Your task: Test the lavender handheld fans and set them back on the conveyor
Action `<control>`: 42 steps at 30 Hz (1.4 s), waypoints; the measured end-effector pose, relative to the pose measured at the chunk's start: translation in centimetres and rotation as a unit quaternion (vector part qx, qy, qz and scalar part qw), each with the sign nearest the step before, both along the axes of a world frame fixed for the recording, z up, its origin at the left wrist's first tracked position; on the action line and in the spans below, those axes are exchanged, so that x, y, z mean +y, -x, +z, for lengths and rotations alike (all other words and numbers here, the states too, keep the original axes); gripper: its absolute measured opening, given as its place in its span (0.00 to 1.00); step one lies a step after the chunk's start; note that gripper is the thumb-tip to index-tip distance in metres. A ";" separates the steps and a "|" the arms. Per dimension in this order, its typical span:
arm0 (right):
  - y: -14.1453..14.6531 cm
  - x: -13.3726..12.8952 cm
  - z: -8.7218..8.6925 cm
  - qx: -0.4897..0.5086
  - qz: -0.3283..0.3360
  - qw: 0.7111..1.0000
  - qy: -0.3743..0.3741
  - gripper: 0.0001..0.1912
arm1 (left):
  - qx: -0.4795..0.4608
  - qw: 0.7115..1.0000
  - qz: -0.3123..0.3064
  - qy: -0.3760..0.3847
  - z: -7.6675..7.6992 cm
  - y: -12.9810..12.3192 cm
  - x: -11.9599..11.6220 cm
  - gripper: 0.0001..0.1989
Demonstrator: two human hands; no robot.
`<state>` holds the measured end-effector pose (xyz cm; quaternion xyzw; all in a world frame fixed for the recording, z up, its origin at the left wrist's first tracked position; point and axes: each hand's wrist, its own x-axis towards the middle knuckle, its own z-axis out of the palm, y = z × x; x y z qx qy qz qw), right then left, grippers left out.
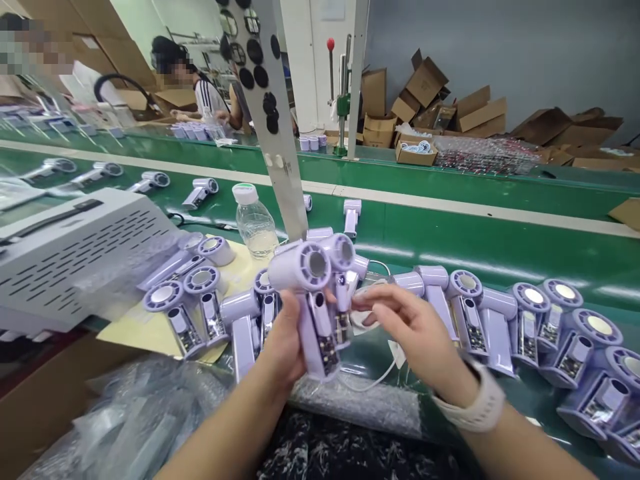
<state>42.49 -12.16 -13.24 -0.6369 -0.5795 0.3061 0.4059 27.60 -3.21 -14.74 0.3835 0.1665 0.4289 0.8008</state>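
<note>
The left grip is clenched around the handle of a lavender handheld fan, held up in front of the clear plastic bottle and slightly to its right. The fan's handle is uncovered on one face, showing a circuit board and a cylindrical part; its round grille faces right of the bottle. A second lavender fan is just behind the first; whether the same grip carries it cannot be told. The right grip is released, fingers loosely bent, to the right of the bottle and near a white cable; contact cannot be told. A pale wristband circles the right wrist.

On the green desk, a row of fans stands well to the right of the bottle, several with circuit boards exposed. In front and left of the bottle, more fans stand on yellow paper. A grey vented case lies to the bottle's left. A perforated metal post rises just to its right. Behind and right of the bottle stands a green lever press; behind and left, people are beside the desk.
</note>
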 end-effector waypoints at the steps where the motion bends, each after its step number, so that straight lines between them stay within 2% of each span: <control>1: 0.8 0.4 -0.9 0.005 -0.021 1.000 0.023 0.15 | 0.001 1.000 0.013 -0.006 0.1 0.6 0.3 0.30; 2: 1.9 0.8 -1.7 -0.006 -0.039 0.998 0.045 0.11 | 0.001 0.999 0.037 -0.018 0.2 1.1 0.5 0.31; 4: 4.2 1.4 -3.2 -0.030 -0.030 0.996 0.074 0.05 | -0.001 0.994 0.096 -0.048 0.5 1.5 1.0 0.33; 6: 5.8 1.3 -4.2 -0.027 0.007 0.997 0.074 0.08 | 0.002 0.989 0.130 -0.070 0.7 1.6 1.2 0.33; 8: 5.9 0.4 -4.3 -0.004 0.051 0.996 0.074 0.07 | -0.010 0.987 0.145 -0.074 0.8 1.5 1.3 0.32; 10: 4.9 -0.8 -3.9 0.102 0.086 0.987 0.094 0.01 | -0.025 0.988 0.140 -0.059 1.0 1.2 1.2 0.31; 13: 3.0 -2.0 -3.0 0.299 0.078 0.944 0.114 0.14 | -0.048 0.994 0.094 -0.017 1.4 0.1 0.8 0.31; 15: 2.6 -2.3 -2.7 0.343 0.059 0.934 0.081 0.19 | -0.080 0.995 0.062 0.003 1.6 -1.0 0.5 0.32; 19: 3.5 -2.5 -3.0 0.368 0.026 0.929 0.022 0.23 | -0.109 0.993 0.052 -0.003 1.6 -2.9 0.0 0.32; 23: 4.3 -3.0 -3.7 0.400 -0.027 0.916 0.026 0.24 | -0.106 0.991 0.077 -0.040 0.9 -3.8 -0.3 0.32; 25: 4.0 -3.2 -3.7 0.377 -0.024 0.926 0.015 0.23 | -0.109 0.989 0.083 -0.057 0.7 -4.0 -0.5 0.32; 27: 3.3 -3.4 -3.4 0.306 0.005 0.952 -0.007 0.21 | -0.114 0.988 0.078 -0.062 0.9 -4.0 -0.8 0.32; 30: 2.5 -3.7 -2.9 0.181 0.044 0.980 -0.070 0.18 | -0.127 0.990 0.058 -0.006 1.6 -3.7 -1.2 0.32; 33: 2.5 -3.8 -3.0 0.157 0.040 0.977 -0.140 0.16 | -0.133 0.988 0.027 0.074 2.4 -3.2 -1.3 0.31; 35: 2.7 -3.7 -3.4 0.180 0.026 0.975 -0.129 0.17 | -0.133 0.987 0.015 0.086 2.6 -3.0 -1.2 0.31; 38: 3.1 -3.4 -4.1 0.239 -0.009 0.969 -0.058 0.20 | -0.129 0.990 0.032 0.036 2.2 -2.9 -1.0 0.32; 42: 4.0 -3.4 -4.6 0.361 -0.053 0.931 -0.017 0.25 | -0.120 0.991 0.051 -0.040 1.0 -3.2 -1.4 0.34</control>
